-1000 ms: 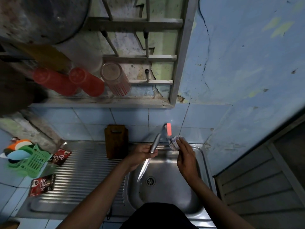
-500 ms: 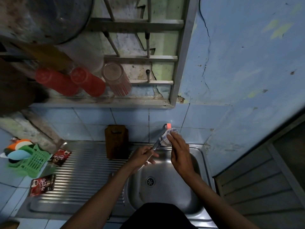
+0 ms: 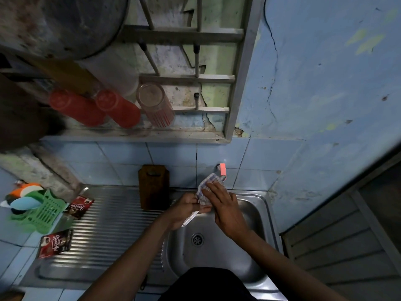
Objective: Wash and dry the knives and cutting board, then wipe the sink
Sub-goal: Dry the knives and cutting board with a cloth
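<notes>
My left hand (image 3: 184, 210) grips a steel knife (image 3: 190, 218) over the sink basin (image 3: 245, 253); only a short piece of the knife shows below the fingers. My right hand (image 3: 224, 210) holds a checked cloth (image 3: 207, 187) against the knife's upper part, which the cloth and hands hide. A dark wooden cutting board (image 3: 154, 187) stands upright against the blue tiles at the back of the ribbed drainboard (image 3: 104, 233), just left of my hands.
The tap with an orange-red lever (image 3: 223, 170) sits on the wall above the basin. Two dark red sachets (image 3: 56, 246) lie on the drainboard's left side beside a green basket (image 3: 42, 213). A wall rack above carries red cups (image 3: 118, 108) and a tumbler.
My right hand has brought the cloth from the tap down onto the knife. My left hand rose and turned the knife, so most of the blade is now covered.
</notes>
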